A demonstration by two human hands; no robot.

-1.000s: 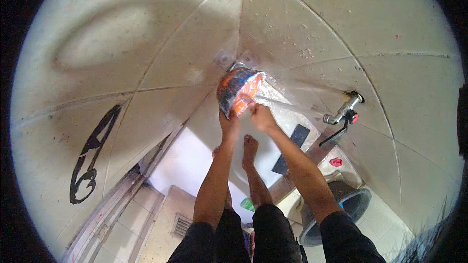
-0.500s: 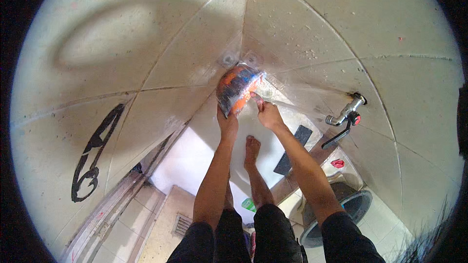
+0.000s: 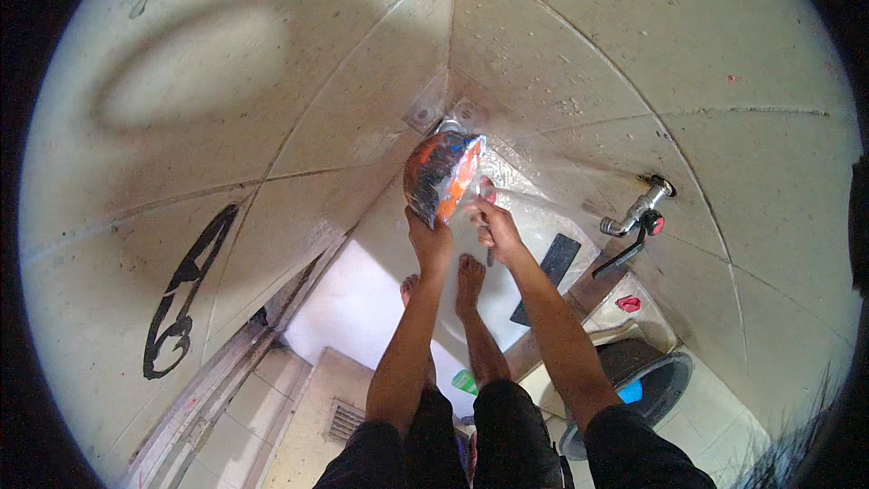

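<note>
The orange and dark patterned plastic packet was held up in the corner where the two speckled walls met. Its long axis ran from about 1 o'clock at its upper end to 7 o'clock at its lower end, the upper end pointing toward the corner seam. The left hand was closed around the packet's lower end, at 6 o'clock from its centre. The right hand lay at 4 o'clock from the packet, fingers curled and touching its lower right edge; whether it gripped the packet could not be told. A metal tap with a dark lever projected from the right wall at 3 o'clock, well apart from the packet. Below, bare feet stood on a pale floor. A dark bucket sat at 5 o'clock.
</note>
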